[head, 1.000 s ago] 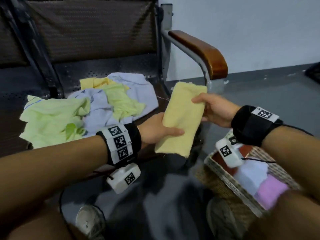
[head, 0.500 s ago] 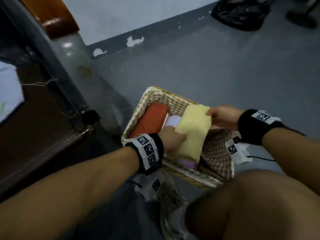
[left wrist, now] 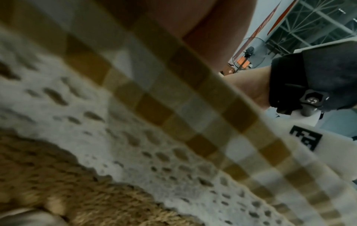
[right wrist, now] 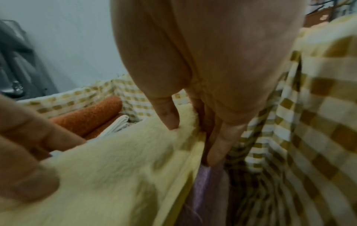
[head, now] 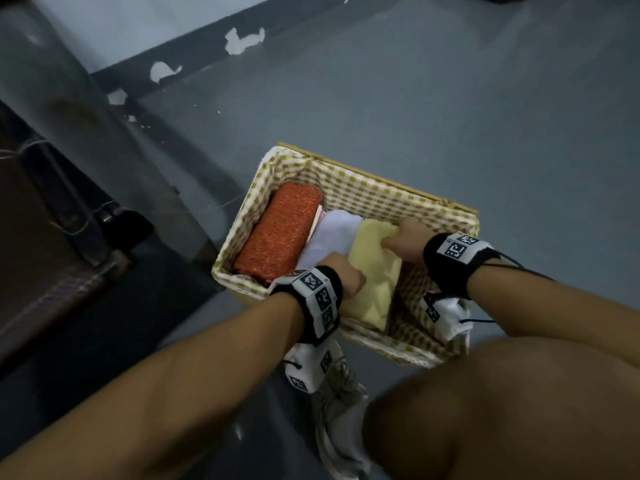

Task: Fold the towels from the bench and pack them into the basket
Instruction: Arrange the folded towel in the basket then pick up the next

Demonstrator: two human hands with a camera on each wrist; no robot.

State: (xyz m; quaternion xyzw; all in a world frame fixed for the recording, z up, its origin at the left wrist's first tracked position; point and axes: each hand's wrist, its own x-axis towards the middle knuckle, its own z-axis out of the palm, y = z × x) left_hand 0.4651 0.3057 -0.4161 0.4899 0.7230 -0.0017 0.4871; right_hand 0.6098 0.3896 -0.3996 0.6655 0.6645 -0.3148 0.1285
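Grey floor (head: 450, 98) takes up most of the head view, with a dark bench (head: 41, 237) off to the left edge, blurry. On the floor right in front of the person's knees sits the basket (head: 398, 199), a woven one with a yellow-and-white checked liner and a lace trim along the rim. In the left wrist view that rim (left wrist: 173, 107) fills nearly the whole picture, so not much else to read there.

Inside the basket, packed side by side from the left: an orange towel (head: 280, 233) against the left wall, then a white towel (head: 329, 237), then the yellow towel (head: 374, 275), folded and lying flat with some bare liner to its right. The right wrist view also shows a bit of purple cloth (right wrist: 203, 183) under the yellow one's edge.

Both hands are on the yellow towel. The left hand (head: 346, 275) is at its near left edge, fingers on the cloth, but I can't tell if it's actually gripping or just pressing. The right hand (head: 405, 237) is at the far right corner, and in the wrist view the thumb (right wrist: 168, 113) presses on top while the fingers (right wrist: 218, 142) go down the side, so it's pinching that edge.

A grey sneaker (head: 339, 410) sits on the floor below the left wrist.
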